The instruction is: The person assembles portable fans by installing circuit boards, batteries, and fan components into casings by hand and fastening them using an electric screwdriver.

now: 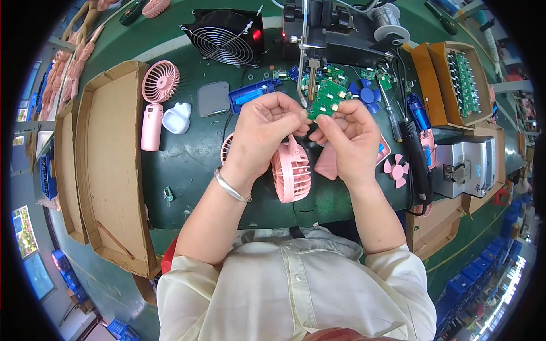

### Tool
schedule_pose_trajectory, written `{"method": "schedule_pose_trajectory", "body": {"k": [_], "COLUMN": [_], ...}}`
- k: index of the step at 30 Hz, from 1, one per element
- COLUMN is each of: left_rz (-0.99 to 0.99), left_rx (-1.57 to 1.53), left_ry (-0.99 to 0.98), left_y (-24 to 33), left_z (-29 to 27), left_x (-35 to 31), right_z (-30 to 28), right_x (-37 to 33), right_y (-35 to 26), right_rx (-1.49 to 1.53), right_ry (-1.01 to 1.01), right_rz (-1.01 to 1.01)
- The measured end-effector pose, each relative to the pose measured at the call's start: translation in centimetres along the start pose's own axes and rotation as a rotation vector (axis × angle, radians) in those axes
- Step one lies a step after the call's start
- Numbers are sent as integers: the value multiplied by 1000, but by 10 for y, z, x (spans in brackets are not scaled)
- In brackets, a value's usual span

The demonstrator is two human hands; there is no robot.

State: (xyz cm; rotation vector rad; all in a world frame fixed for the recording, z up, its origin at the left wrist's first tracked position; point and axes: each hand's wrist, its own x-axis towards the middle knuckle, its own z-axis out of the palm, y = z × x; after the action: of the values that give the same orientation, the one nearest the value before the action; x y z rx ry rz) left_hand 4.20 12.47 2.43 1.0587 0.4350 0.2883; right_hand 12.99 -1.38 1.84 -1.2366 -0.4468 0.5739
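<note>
Both my hands are raised over the bench with their fingers pinched together. A green circuit board (326, 98) with small pale parts sits between them, just below the metal tip of a soldering machine (312, 74). My left hand (272, 128) is closed at the board's lower left corner; its fingertips partly hide what they grip. On the lower right edge, the thumb and fingers of my right hand (351, 132) pinch the board. Below the hands lies a pink fan head (291, 173), with another pink round grille (227, 149) partly covered by my left wrist.
A black cooling fan (224, 37) and solder spool (389, 23) stand at the back. Cardboard trays (114, 170) line the left, beside a pink handheld fan (152, 125). A soldering iron (418, 159), pink fan blade (396, 170) and metal box (463, 165) are at right.
</note>
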Motion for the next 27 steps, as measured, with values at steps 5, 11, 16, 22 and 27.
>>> {"method": "schedule_pose_trajectory", "body": {"k": [5, 11, 16, 22, 27], "left_rz": [-104, -211, -295, -402, -338], "left_rx": [-46, -98, -92, -115, -56], "left_ry": [-11, -63, -173, -502, -310], "left_y": [-3, -16, -15, -4, -2], "left_z": [-2, -5, 0, 10, 22], "left_x": [4, 2, -12, -21, -44], "right_z": [-2, -13, -20, -29, -26], "right_x": [1, -4, -25, -54, -73], "right_y": [2, -8, -10, -12, -27], "right_rx": [-32, -104, -25, -110, -219], "right_ry": [31, -20, 17, -43, -62], "right_rz": [59, 147, 130, -258, -232]}}
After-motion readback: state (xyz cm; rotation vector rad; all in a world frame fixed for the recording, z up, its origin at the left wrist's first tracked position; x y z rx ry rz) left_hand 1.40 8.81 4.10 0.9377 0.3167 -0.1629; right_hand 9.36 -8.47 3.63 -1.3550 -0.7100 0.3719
